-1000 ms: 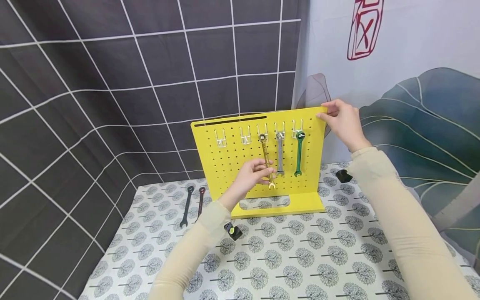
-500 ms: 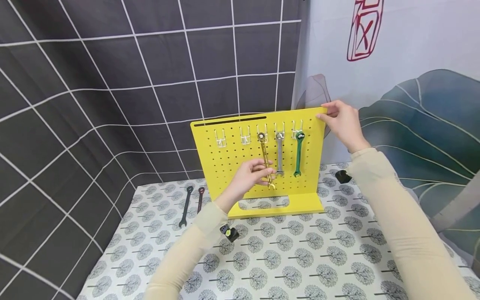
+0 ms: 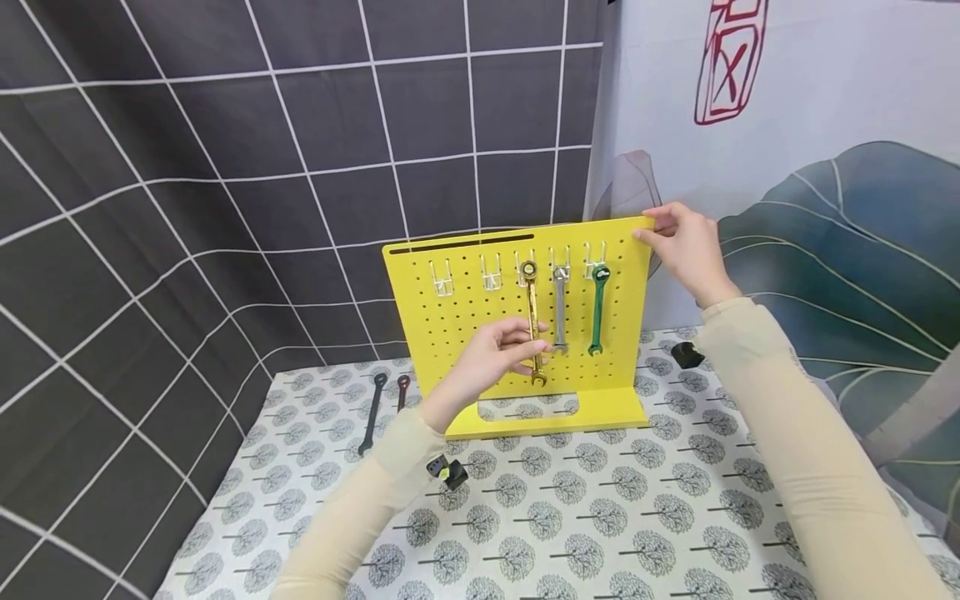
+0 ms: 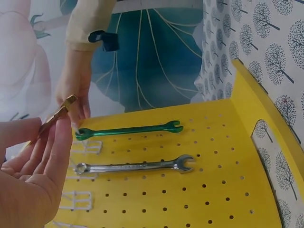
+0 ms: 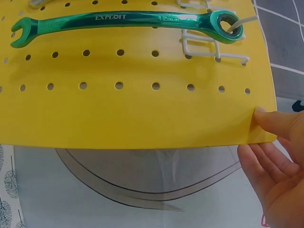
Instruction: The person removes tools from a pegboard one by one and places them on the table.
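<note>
Between the thumb and fingers of my left hand is a gold ratcheting combination wrench, held nearly upright with its ring end up. In the left wrist view the wrench stands off the board; whether its ring touches the hook behind is hidden. My right hand pinches the top right corner of the yellow pegboard, thumb on the front and fingers behind. A silver wrench and a green wrench hang from white wire hooks right of the gold one.
Two white hooks on the board's left bear nothing. A black wrench and a dark wrench with a reddish ring lie on the tree-print tablecloth, left of the board. Behind stands a dark grid curtain.
The gold wrench has turned more upright, its ring end shifting slightly right. My left wrist has moved a little left and down. The right hand keeps its place on the corner.
</note>
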A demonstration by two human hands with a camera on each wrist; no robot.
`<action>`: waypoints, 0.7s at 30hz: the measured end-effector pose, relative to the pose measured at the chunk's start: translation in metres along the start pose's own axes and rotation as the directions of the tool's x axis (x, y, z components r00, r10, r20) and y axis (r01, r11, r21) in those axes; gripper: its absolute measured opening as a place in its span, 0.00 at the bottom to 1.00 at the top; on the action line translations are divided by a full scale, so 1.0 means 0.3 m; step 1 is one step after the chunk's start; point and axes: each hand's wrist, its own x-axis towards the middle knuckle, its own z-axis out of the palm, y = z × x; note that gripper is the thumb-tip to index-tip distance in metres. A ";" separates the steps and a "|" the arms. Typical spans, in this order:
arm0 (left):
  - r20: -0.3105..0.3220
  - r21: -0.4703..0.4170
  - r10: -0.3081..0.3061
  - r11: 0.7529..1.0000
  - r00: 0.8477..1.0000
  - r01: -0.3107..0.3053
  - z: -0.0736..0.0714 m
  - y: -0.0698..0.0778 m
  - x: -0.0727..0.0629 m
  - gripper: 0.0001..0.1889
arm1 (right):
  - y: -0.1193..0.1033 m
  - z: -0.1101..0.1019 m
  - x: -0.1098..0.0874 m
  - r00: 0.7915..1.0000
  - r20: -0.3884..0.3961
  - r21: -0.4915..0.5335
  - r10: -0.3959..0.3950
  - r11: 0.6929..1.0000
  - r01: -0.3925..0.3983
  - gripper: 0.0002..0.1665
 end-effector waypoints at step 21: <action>-0.130 0.156 0.037 0.988 0.991 -0.017 -0.201 0.092 -0.181 0.16 | 0.005 0.001 0.001 1.000 0.005 0.000 0.000 1.000 0.000 0.28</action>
